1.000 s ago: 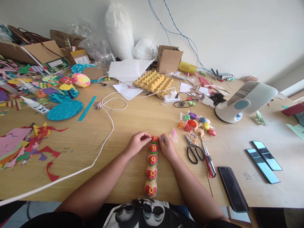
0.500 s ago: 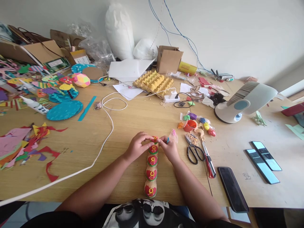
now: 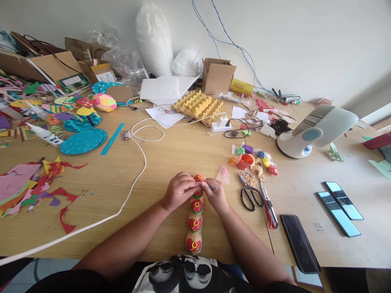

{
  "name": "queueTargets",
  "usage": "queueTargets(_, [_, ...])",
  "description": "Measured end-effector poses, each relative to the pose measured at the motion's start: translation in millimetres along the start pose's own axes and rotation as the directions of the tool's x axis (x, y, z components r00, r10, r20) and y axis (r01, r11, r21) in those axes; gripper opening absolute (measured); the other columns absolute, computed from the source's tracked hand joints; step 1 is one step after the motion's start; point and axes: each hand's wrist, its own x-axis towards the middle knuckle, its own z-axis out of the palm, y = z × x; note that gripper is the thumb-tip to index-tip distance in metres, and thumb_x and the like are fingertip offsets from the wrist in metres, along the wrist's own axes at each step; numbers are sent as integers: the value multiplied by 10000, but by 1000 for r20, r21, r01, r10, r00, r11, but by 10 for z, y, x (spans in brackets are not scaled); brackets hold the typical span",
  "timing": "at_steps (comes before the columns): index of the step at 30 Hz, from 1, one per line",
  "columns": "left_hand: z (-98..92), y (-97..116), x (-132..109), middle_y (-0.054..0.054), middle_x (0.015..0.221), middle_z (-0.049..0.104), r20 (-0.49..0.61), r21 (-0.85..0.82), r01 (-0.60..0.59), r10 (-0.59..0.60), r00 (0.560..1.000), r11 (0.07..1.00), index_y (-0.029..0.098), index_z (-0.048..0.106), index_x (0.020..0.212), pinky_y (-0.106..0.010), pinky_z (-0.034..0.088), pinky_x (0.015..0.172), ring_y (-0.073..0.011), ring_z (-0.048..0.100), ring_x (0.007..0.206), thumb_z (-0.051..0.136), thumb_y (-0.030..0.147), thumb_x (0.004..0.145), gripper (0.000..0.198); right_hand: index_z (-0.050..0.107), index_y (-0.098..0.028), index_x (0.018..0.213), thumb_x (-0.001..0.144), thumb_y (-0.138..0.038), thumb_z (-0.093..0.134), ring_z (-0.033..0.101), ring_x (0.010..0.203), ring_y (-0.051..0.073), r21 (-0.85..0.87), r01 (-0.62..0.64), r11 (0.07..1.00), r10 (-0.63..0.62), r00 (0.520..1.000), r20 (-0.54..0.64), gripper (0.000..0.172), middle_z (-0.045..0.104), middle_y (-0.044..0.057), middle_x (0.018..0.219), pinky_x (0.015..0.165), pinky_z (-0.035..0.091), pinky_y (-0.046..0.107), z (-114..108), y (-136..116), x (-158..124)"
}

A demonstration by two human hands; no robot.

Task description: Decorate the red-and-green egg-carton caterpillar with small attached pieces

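A strip of egg-carton bumps [image 3: 194, 225] lies lengthwise in front of me, each bump painted red and green with a small yellow loop on top. At its far end, my left hand [image 3: 180, 190] and my right hand [image 3: 216, 194] meet over the strip just below the farthest bump [image 3: 198, 178]. Fingertips of both hands are pinched together there and partly cover the second bump. What lies between them, if anything, is too small to tell. A small blue spot, perhaps a ring, shows on a right finger.
Right of my hands lie black-handled scissors [image 3: 251, 195], a red utility knife [image 3: 269, 209], a phone [image 3: 299, 243] and coloured clay around a red cup [image 3: 244, 161]. A white cable [image 3: 134, 184] crosses the table at left, near paper scraps [image 3: 18, 183]. A fan [image 3: 317, 130] stands at right.
Both hands have shifted slightly toward me along the strip, from the farthest bump to just below it. That bump now shows more, and the second one is partly covered.
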Motion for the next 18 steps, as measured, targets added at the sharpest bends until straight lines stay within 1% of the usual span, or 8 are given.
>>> queueTargets(2, [-12, 0, 7, -23, 845, 756, -17, 14, -28, 28, 999, 1000, 276, 780, 970, -346, 532, 792, -179, 657, 823, 713, 243, 905, 99, 561, -202, 625, 966, -630, 466, 510, 606, 155, 35, -27, 999, 27, 1000, 10, 555, 560, 27, 618, 612, 416, 300, -7, -5, -1])
queueTargets(4, [-19, -9, 14, -22, 845, 749, -48, 21, -56, 57, 997, 998, 262, 772, 958, -336, 533, 781, -170, 653, 820, 723, 225, 897, 87, 592, -193, 650, 947, -637, 501, 521, 615, 152, 95, -67, 993, 65, 998, 25, 542, 580, 28, 631, 608, 423, 293, -4, 5, -5])
queueTargets(7, [-20, -25, 22, -19, 849, 732, -84, 28, -107, 109, 991, 994, 243, 754, 982, -318, 530, 768, -156, 640, 819, 735, 188, 886, 112, 693, -178, 800, 856, -636, 653, 564, 653, 153, 233, -144, 962, 133, 989, 61, 463, 657, 35, 707, 622, 456, 282, 13, 44, -11])
queueTargets(9, [-19, -31, 25, -19, 862, 726, -91, 43, -126, 129, 987, 991, 236, 740, 1011, -313, 530, 769, -152, 634, 825, 741, 164, 878, 152, 717, -175, 851, 811, -608, 722, 579, 660, 148, 313, -190, 931, 172, 981, 87, 435, 685, 36, 736, 627, 468, 277, 22, 71, -11])
queueTargets(14, [-17, -30, 24, -21, 923, 736, -80, 80, -175, 182, 980, 981, 242, 712, 1070, -326, 540, 804, -156, 648, 865, 738, 134, 873, 227, 714, -175, 802, 808, -568, 744, 570, 651, 137, 348, -216, 912, 185, 975, 120, 394, 681, 27, 719, 628, 458, 272, 10, 89, 0])
queueTargets(18, [-24, -35, 21, -13, 925, 734, -61, 87, -201, 206, 977, 976, 243, 713, 1041, -321, 532, 799, -151, 642, 868, 746, 107, 858, 231, 701, -179, 778, 793, -561, 761, 580, 673, 142, 388, -236, 891, 198, 971, 135, 387, 688, 27, 731, 663, 473, 283, -2, 69, 4])
